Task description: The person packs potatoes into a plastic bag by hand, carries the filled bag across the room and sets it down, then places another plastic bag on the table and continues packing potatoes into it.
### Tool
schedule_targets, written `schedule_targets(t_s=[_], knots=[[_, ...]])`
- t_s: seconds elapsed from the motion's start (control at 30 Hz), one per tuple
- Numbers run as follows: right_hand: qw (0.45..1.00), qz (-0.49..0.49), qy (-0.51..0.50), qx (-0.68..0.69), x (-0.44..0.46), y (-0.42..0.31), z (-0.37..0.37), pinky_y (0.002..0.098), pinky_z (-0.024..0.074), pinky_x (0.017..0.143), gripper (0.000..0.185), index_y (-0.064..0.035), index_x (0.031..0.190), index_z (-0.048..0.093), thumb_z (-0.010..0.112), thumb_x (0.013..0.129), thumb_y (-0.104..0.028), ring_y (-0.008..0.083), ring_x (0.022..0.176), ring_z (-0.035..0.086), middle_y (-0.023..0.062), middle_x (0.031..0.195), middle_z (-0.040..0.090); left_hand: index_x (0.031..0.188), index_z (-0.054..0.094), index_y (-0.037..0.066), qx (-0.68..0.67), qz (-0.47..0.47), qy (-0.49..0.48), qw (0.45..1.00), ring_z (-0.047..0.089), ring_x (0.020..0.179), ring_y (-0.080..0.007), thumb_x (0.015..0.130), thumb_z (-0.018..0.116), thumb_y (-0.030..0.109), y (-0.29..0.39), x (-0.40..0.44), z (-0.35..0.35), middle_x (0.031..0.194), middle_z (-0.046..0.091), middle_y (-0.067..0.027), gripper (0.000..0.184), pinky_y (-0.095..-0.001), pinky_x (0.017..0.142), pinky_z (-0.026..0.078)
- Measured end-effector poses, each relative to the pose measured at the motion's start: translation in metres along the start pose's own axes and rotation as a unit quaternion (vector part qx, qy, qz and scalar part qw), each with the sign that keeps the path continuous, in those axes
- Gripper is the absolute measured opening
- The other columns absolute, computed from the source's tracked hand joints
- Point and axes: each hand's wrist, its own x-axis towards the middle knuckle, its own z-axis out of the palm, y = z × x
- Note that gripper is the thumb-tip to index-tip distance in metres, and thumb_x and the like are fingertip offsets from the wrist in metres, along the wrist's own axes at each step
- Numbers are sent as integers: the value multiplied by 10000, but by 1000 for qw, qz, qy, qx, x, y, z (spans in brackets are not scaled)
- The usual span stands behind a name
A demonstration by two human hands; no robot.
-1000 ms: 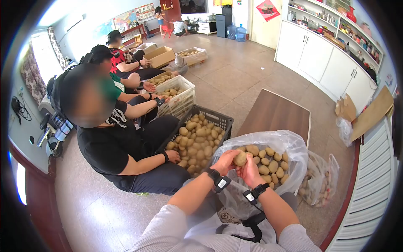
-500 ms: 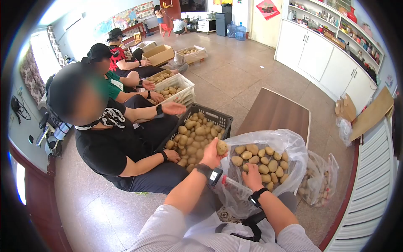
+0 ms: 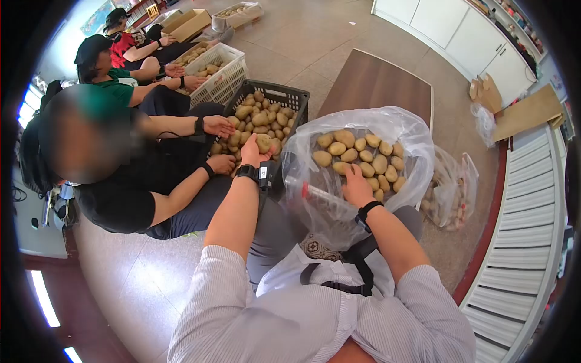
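My left hand (image 3: 252,155) is over the near side of a black crate (image 3: 301,97) full of potatoes, its fingers round a potato (image 3: 264,143). In front of me a clear plastic bag (image 3: 417,130) lies spread wide, with a layer of potatoes (image 3: 379,163) inside. At the near left of that layer, my right hand (image 3: 358,189) reaches in, fingers stretched out and touching a potato (image 3: 342,167). Both of my wrists wear black bands with small devices. A co-worker's two hands (image 3: 219,126) are at the crate's left side, close to my left hand.
A low brown wooden table (image 3: 378,85) stands beyond the bag. Another plastic bag (image 3: 451,187) with small items sits at the right. Farther left, co-workers sit by a white crate (image 3: 227,75) and a cardboard box (image 3: 187,25). A white radiator (image 3: 514,242) lines the right side.
My view has tilted downward. My left hand, still with a potato, has moved left from beside the bag to over the black crate. My right hand stays among the bagged potatoes.
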Motion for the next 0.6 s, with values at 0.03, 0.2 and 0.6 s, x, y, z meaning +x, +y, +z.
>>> schedule_targets(t_s=[0.03, 0.2, 0.6], knots=[[1000, 6, -18, 3, -2, -1, -2, 498, 515, 838, 512, -83, 1302, 469, 604, 810, -123, 416, 963, 630, 190, 1429, 397, 1208, 477, 43, -4, -3, -12, 1000, 574, 959, -340, 989, 520, 342, 0, -6, -1, 1180, 541, -170, 373, -482, 720, 555], [999, 13, -43, 2, 5, -1, 2, 502, 506, 847, 426, -64, 1231, 487, 600, 825, -126, 413, 973, 625, 188, 1408, 406, 1208, 458, 42, 36, -14, 53, 998, 579, 966, -318, 992, 503, 290, -3, 1, -6, 1185, 543, -161, 332, -477, 683, 558], [984, -69, 22, -162, 5, -6, 17, 447, 542, 667, 240, -51, 1069, 508, 586, 850, -110, 353, 831, 632, 89, 1098, 580, 1134, 576, 83, 184, 88, 71, 976, 561, 994, -354, 916, 602, 283, -16, 21, -33, 1159, 562, -163, 296, -500, 620, 563]])
